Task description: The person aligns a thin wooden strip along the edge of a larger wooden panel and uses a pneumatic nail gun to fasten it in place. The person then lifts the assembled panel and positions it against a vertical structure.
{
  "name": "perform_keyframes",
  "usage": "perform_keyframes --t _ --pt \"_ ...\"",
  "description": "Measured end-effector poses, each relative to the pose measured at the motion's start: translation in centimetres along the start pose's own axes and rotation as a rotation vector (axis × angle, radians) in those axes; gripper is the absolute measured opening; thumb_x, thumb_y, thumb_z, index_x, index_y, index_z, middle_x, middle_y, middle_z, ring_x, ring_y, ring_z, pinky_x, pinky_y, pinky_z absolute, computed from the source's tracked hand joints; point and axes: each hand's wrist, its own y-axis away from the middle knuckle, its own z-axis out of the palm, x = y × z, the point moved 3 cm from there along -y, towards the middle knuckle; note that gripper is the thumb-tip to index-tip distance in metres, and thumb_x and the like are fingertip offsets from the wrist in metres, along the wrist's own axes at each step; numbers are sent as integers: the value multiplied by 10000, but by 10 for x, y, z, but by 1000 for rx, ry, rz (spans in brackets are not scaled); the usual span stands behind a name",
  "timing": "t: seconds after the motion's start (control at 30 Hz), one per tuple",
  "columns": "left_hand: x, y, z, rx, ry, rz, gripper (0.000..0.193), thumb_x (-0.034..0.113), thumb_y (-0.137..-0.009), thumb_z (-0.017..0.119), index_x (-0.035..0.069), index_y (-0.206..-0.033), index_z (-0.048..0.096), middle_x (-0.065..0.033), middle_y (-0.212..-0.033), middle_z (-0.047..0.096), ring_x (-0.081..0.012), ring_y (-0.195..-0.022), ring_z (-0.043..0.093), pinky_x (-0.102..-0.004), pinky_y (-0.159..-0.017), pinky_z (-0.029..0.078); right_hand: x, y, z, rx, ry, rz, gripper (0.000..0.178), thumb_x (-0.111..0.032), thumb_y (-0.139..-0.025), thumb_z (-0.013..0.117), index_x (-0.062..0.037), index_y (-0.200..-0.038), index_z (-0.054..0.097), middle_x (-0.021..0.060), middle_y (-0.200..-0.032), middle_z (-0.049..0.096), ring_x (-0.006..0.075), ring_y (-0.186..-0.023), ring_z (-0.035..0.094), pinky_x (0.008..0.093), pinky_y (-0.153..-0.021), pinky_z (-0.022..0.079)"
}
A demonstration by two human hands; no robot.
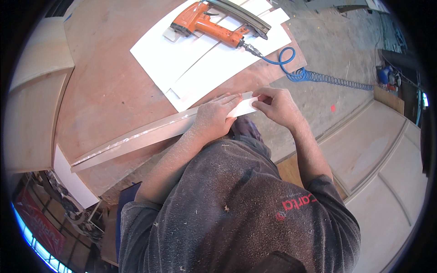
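Note:
A long, narrow wooden board point(150, 133) runs from the lower left of the table towards my hands, with an uneven white bead, apparently glue, along its upper edge. At its near right end, my left hand point(215, 114) is wrapped over the board, fingers on the far side and thumb on the near side. A short white strip point(242, 106) comes out from under this hand. My right hand point(276, 105) pinches the strip's right end between thumb and fingers. How far the strip goes beneath my left hand is hidden.
An orange nail gun point(207, 26) lies on white panels point(159, 52) at the table's far side. From it a coiled blue air hose point(318, 77) trails right. Wooden panels point(364, 141) stand at right; a curved wooden piece point(34, 118) is at left.

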Motion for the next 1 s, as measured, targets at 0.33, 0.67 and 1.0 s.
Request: perform_keyframes --t 0.33,0.67,1.0 --pt "-3 -1 2 29 5 9 623 128 -910 791 34 -1505 629 -177 -1481 683 -392 -1404 628 -475 -1154 528 42 -3 11 -38 -450 -93 339 37 -934 761 -36 -1265 782 64 -1111 785 141 -1033 738 345 -946 607" --pt "0 1 3 -39 -26 -16 649 142 -938 769 58 -1556 588 -155 -1517 661 -369 -1456 586 -476 -1195 496 41 -8 11 152 13 -434 197 -57 -919 841 -84 -1103 775 74 -1062 733 225 -1012 763 370 -855 626" --pt "5 0 2 -29 -28 -2 635 127 -926 772 42 -1533 607 -209 -1501 660 -410 -1436 597 -476 -1182 509 43 -7 12 155 118 -445 204 -104 -920 841 -88 -1111 774 81 -1035 737 263 -980 771 398 -812 629"
